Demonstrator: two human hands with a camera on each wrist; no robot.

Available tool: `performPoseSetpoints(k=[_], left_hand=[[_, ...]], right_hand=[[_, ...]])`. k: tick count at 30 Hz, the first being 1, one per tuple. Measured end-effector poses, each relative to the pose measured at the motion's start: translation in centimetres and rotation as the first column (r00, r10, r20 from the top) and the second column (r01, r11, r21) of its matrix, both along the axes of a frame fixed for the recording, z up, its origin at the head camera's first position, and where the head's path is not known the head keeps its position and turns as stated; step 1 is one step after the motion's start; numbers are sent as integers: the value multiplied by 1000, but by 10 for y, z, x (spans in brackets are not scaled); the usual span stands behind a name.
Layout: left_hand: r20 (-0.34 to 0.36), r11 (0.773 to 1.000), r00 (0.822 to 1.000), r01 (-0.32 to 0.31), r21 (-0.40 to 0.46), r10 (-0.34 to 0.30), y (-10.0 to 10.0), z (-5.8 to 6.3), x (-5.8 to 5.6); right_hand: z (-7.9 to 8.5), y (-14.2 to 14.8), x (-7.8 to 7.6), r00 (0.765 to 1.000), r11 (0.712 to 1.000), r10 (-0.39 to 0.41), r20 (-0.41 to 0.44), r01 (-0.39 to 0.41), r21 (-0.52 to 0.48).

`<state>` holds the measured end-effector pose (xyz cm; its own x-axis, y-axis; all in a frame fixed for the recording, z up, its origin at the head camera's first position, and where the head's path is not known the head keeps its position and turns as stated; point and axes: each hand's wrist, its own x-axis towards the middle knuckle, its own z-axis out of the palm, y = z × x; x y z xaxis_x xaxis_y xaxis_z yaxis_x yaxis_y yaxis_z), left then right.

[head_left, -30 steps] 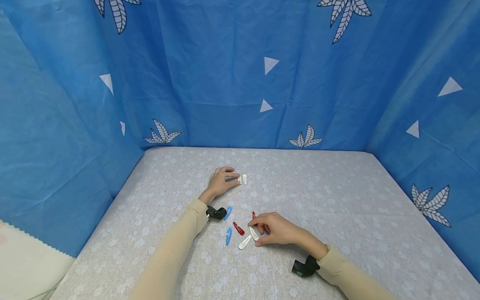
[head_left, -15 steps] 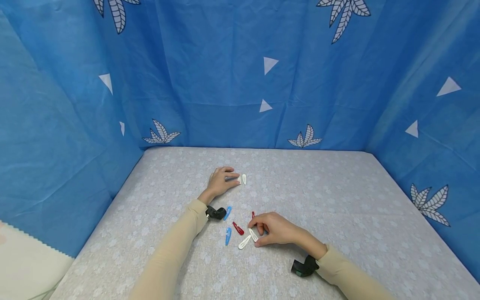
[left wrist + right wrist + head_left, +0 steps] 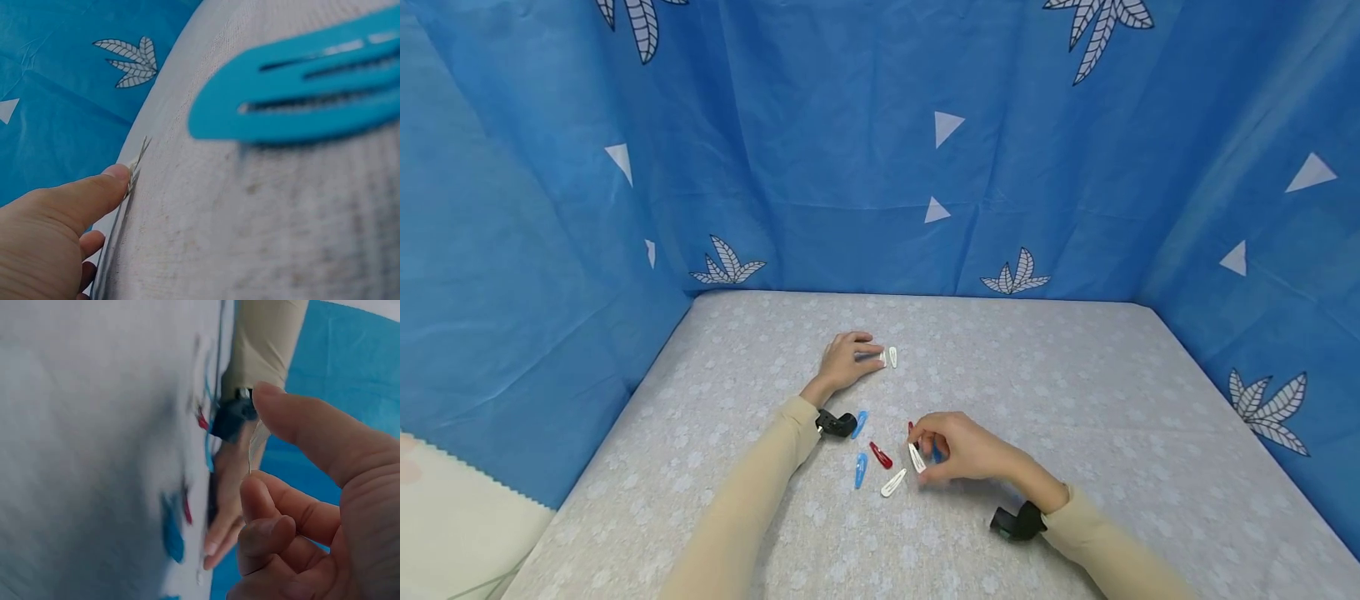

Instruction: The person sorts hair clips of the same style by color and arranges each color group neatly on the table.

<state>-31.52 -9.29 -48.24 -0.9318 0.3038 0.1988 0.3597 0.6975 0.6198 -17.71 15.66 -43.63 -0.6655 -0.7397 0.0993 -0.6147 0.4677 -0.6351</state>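
Observation:
Near the table's far side, my left hand holds a white snap hair clip between thumb and fingers. A second white hair clip lies just right of it. Closer in, my right hand pinches another white hair clip by its ends; in the right wrist view this clip appears edge-on, up off the table. Beside that hand lie a white clip, a red clip and a blue clip. My right fingers partly cover a red clip and a blue clip.
Another blue clip lies by the left wrist camera and looms large in the left wrist view. A pale patterned cloth covers the table. Blue curtains hang behind it and at both sides.
My right hand has lifted its white clip, moving it slightly away from the white clip lying beside it. The left hand stays in place at the far clips. The head view shifts a little.

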Motion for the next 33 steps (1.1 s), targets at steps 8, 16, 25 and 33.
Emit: performPoseSetpoints(k=[8, 16, 25, 33], left_hand=[[-19, 1000, 1000, 2, -7, -2, 0, 1, 1], [-19, 1000, 1000, 1, -1, -1, 0, 1, 1], [23, 1000, 1000, -19, -3, 19, 2, 0, -2], [13, 1000, 1000, -19, 1, 19, 0, -2, -3]], right_hand=[[25, 8, -37, 994, 994, -103, -37, 102, -30], [37, 3, -88, 961, 961, -274, -49, 271, -57], [29, -8, -128, 923, 923, -383, 36, 384, -29], [18, -13, -149, 910, 915, -400, 108, 403, -11]])
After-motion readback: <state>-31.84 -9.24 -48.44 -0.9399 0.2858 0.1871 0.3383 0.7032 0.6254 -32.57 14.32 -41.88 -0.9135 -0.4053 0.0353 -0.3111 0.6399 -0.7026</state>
